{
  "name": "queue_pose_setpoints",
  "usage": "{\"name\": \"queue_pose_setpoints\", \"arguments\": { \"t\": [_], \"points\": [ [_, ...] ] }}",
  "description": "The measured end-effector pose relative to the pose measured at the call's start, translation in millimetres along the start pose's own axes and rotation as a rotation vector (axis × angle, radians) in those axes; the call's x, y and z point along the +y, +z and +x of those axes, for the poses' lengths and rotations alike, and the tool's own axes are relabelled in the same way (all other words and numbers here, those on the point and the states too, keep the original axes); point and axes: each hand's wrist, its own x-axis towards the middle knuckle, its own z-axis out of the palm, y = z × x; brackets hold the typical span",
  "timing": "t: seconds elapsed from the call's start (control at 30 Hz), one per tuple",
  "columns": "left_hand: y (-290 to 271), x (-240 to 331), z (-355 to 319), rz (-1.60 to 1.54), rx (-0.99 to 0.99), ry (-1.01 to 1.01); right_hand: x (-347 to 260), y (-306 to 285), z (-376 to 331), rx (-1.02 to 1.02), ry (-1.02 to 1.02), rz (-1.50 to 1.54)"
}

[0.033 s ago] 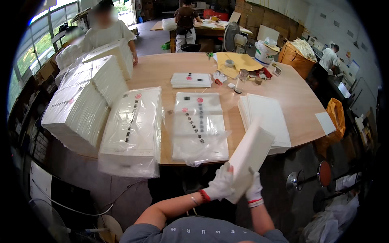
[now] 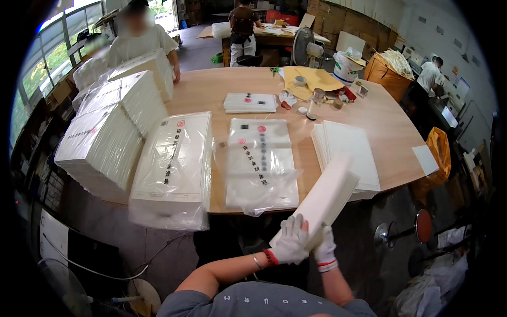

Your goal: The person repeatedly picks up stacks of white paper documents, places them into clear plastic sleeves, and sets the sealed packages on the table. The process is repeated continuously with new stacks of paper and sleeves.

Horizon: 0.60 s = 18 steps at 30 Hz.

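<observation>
At the front edge of the table I hold a tilted stack of white paper sheets [image 2: 323, 203] between both hands; its upper end is blurred. My left hand [image 2: 291, 240], in a white knit glove with a red cuff, presses its fingers over the near end. My right hand [image 2: 324, 247], gloved the same way, is closed round the right edge, its fingertips partly hidden. Just beyond lies a fanned pile of white sheets [image 2: 355, 153]. To the left, flat clear plastic bags [image 2: 262, 185] with red and black print lie piled.
Plastic-wrapped paper bundles [image 2: 169, 164] line the table's left side, with tall stacks [image 2: 95, 142] beyond. A smaller bag pile [image 2: 249, 103], yellow paper [image 2: 311, 80] and a jar [image 2: 316, 103] lie farther back. A person [image 2: 142, 45] stands far left; a stool [image 2: 422, 227] stands right.
The held stack has tipped lower, its near end shifting left. My right hand has moved slightly left, closer to my left hand, whose fingers now lie farther over the paper.
</observation>
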Motion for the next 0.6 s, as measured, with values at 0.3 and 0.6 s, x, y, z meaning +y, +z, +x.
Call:
{"name": "queue_pose_setpoints", "arguments": {
  "t": [0.3, 0.6],
  "points": [
    [-95.2, -42.7, 54.0, 0.170, 0.500, -0.077, -25.3, -5.4, 14.2, -0.007, -0.249, -0.377],
    [-11.9, -129.0, 65.0, -1.390, -0.256, -0.586, -78.4, -38.0, -6.9, -0.240, -0.692, -1.164]
  ]
}}
